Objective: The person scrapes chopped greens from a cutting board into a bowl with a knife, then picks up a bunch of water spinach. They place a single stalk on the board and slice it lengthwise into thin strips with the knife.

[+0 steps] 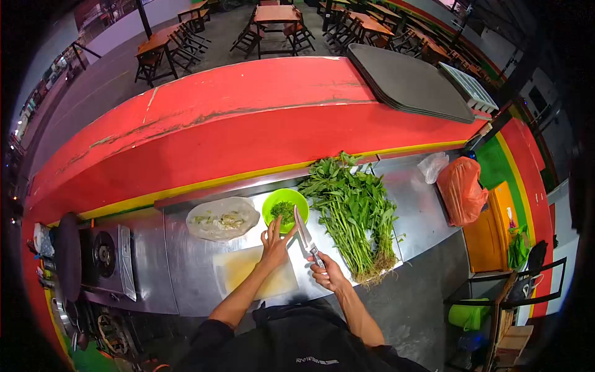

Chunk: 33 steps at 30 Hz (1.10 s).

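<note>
My right hand (328, 274) grips the handle of a kitchen knife (304, 233), its blade pointing away from me and its tip at the right rim of a lime-green bowl (267, 201). Chopped green leaves (283, 209) lie in the bowl. My left hand (275, 249) is at the bowl's near side, fingers spread and reaching toward the rim and the blade. Beneath my left forearm is a pale, yellow-stained cutting board (230, 268). Right of the knife, a large heap of leafy green stalks (353, 211) lies with its roots toward me.
A clear plastic bag (223, 219) with pale scraps sits left of the bowl. A gas stove (106, 254) stands at the far left. An orange-red plastic bag (462, 192) is at the right end. Beyond the steel counter (192, 260) rises a red ledge (248, 84) with stacked dark trays (409, 80).
</note>
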Each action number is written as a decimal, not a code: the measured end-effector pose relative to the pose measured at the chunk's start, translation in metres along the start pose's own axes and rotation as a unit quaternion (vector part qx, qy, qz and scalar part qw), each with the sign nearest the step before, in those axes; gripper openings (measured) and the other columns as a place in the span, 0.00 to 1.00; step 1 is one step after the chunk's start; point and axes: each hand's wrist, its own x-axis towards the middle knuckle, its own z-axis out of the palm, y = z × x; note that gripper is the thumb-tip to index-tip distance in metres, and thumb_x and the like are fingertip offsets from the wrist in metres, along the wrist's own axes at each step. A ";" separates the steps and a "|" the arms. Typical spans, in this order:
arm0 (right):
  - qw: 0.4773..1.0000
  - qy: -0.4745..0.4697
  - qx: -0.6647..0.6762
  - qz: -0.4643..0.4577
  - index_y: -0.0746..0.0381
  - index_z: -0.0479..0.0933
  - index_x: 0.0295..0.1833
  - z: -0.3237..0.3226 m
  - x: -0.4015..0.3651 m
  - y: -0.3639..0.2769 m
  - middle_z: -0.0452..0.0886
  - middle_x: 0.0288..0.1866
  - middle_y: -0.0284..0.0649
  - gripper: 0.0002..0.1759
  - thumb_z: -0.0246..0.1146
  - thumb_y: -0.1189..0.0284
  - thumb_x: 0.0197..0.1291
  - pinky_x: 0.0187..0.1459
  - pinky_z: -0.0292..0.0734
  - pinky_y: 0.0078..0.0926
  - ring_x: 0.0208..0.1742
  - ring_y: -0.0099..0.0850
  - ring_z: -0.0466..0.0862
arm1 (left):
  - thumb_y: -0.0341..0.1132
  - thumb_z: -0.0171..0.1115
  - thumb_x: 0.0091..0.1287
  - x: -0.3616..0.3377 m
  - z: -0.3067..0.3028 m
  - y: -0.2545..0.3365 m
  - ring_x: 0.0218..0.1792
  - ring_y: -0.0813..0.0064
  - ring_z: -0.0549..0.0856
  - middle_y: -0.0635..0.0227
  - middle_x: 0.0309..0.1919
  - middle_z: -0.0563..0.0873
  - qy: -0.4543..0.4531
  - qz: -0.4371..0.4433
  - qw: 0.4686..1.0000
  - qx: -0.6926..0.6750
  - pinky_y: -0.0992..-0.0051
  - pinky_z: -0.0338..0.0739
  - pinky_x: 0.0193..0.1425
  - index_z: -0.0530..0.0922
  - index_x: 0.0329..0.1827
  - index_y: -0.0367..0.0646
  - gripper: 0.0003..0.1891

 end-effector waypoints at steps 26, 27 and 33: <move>0.999 -0.009 -0.010 -0.032 0.61 0.74 0.54 -0.003 -0.002 -0.004 0.56 0.18 0.24 0.23 0.46 0.52 0.78 0.10 0.45 0.16 0.12 0.15 0.52 | 0.19 0.59 0.50 -0.007 -0.020 0.014 0.78 0.49 0.53 0.53 0.79 0.54 0.009 0.044 0.999 -0.003 0.43 0.51 0.69 0.73 0.72 0.72 0.44; 0.999 0.003 -0.024 -0.049 0.62 0.73 0.54 0.003 -0.003 -0.006 0.56 0.18 0.25 0.23 0.45 0.53 0.78 0.10 0.45 0.16 0.12 0.15 0.52 | 0.19 0.59 0.50 -0.009 -0.022 0.015 0.78 0.49 0.53 0.53 0.79 0.54 0.009 0.044 0.999 -0.003 0.43 0.51 0.69 0.73 0.72 0.72 0.44; 0.729 0.248 -0.567 -0.293 0.61 0.81 0.50 -0.005 0.020 -0.004 0.78 0.21 0.41 0.23 0.52 0.53 0.74 0.20 0.68 0.35 0.17 0.37 0.75 | 0.21 0.55 0.50 -0.014 -0.027 0.021 0.77 0.51 0.55 0.52 0.77 0.58 0.041 -0.003 0.995 -0.086 0.47 0.50 0.71 0.75 0.71 0.64 0.41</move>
